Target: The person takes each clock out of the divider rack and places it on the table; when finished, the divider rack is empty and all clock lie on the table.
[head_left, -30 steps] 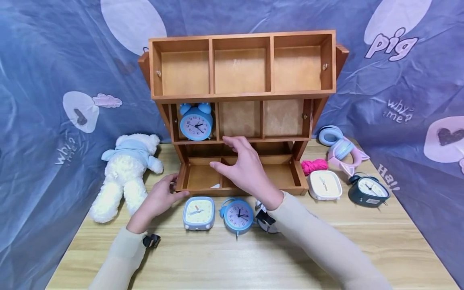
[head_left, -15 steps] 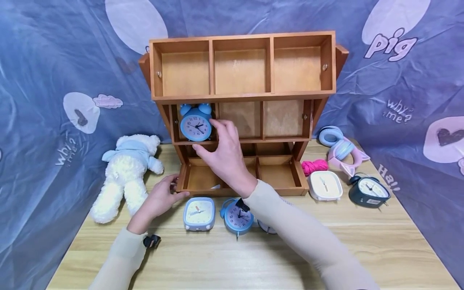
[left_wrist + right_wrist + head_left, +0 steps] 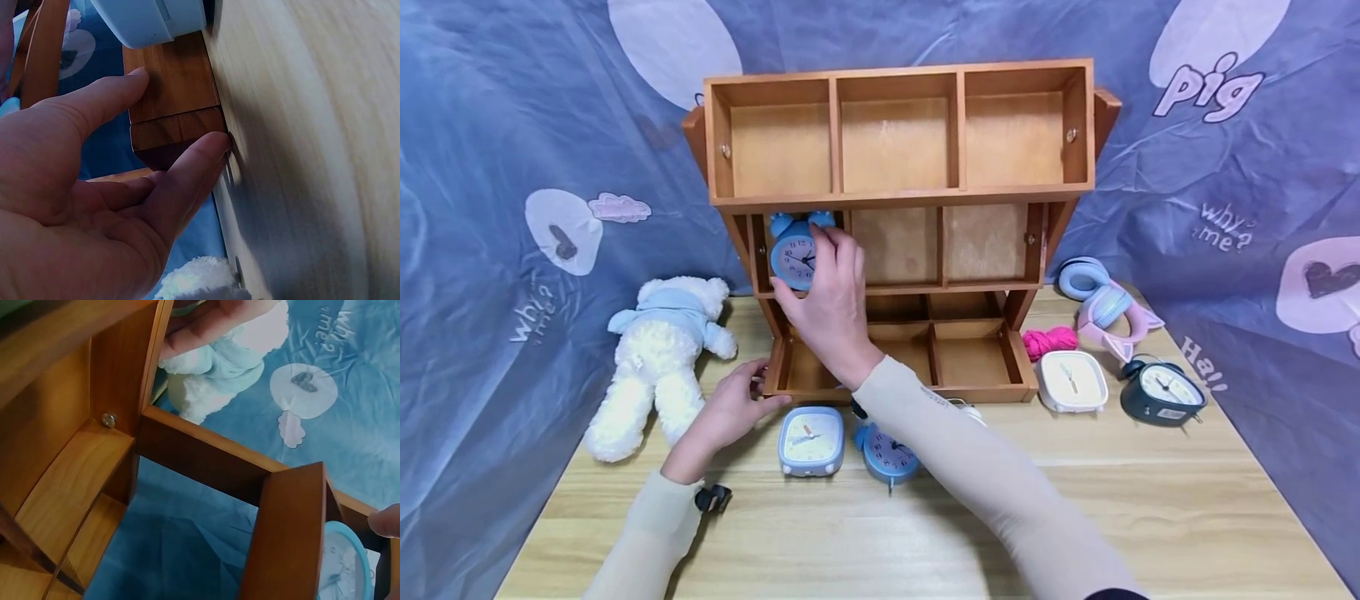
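Observation:
A blue twin-bell alarm clock [image 3: 793, 260] stands in the left compartment of the middle tier of a wooden rack [image 3: 898, 200]. My right hand [image 3: 831, 308] is in front of it, the fingers over its right side and the thumb low near the tier's edge. In the right wrist view a gap shows between the thumb tip [image 3: 384, 521] and the clock's rim; the other fingers are mostly out of frame. My left hand [image 3: 737, 404] holds the front left corner of the bottom tray [image 3: 172, 100], thumb on the front face and fingers around the end.
On the table [image 3: 820, 533] before the rack are a square blue clock [image 3: 811, 442], a round blue alarm clock [image 3: 889, 457] and another clock, mostly hidden by the right sleeve. A teddy bear [image 3: 658, 358] lies left; a white clock [image 3: 1072, 382], dark green clock [image 3: 1163, 393], pink yarn [image 3: 1049, 342] and headphones [image 3: 1108, 308] lie right.
My right hand has moved left and slightly up from the rack's middle to the blue alarm clock, now partly covering its face. My left hand stays on the tray corner.

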`<state>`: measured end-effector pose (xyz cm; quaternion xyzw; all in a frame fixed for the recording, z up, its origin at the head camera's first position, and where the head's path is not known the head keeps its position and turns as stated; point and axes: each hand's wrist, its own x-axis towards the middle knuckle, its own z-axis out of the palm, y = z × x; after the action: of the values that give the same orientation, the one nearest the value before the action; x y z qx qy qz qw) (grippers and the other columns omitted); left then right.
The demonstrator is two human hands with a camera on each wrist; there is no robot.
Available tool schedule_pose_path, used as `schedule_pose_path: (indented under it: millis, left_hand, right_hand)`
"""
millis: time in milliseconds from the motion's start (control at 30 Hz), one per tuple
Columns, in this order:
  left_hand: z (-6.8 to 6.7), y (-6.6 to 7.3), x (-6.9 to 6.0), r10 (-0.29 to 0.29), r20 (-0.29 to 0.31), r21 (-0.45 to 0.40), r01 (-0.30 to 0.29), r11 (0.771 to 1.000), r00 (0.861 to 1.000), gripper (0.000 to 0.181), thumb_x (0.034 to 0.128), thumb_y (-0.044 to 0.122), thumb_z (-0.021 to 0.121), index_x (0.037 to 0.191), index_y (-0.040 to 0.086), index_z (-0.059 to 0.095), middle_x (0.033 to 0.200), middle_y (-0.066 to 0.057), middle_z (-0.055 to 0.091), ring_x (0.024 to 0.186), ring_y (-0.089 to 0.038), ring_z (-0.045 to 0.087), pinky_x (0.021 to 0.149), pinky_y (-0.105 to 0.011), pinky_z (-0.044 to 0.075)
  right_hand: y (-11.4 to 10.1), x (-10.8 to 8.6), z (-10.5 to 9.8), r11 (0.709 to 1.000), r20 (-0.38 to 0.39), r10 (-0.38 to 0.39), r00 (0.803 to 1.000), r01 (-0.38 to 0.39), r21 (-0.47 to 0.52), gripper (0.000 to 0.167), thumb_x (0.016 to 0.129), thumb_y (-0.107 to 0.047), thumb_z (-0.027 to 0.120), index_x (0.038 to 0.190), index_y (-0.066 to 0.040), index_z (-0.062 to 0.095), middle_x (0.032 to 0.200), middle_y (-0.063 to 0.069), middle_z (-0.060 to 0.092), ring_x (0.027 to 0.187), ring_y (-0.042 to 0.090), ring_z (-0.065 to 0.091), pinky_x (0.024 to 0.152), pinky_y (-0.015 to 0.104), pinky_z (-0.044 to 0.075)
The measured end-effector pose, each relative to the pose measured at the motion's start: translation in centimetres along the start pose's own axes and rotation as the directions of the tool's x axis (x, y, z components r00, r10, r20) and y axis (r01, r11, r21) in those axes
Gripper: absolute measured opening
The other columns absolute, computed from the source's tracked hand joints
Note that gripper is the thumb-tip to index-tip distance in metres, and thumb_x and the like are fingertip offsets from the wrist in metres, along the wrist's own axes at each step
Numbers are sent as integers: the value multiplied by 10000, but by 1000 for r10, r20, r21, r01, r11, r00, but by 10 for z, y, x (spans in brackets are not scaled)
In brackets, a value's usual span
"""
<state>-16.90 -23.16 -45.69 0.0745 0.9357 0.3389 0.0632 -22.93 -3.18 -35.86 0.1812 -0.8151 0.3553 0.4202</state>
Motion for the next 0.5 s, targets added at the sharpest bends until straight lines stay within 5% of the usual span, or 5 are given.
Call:
schedule_pose_path:
  millis: [233,500]
  left_hand:
    - [-2,0,-1,2,-4,5,-2,1000,1000,810,1035,340,834,1632,-68,468,1445,-270,698,1262,-412,714,1042,-569,601]
    - [-1,-1,-1,6,-8,2,-6,1000,1000,810,1032,335,839,1633,-63,469,1418,-258,712,1243,-394,719,1029,-560,603]
  right_hand:
    - [1,3,21,965,-69,-78,995,58,-256,854,876,-464,958,1511,-20,602,1471,165,593,1335,325,563,1135,433,538]
    - [4,-1,31,940,-111,-108,988,65,-335,855,872,-467,952,1513,-32,590,1457,153,596,1317,320,566,1098,429,550]
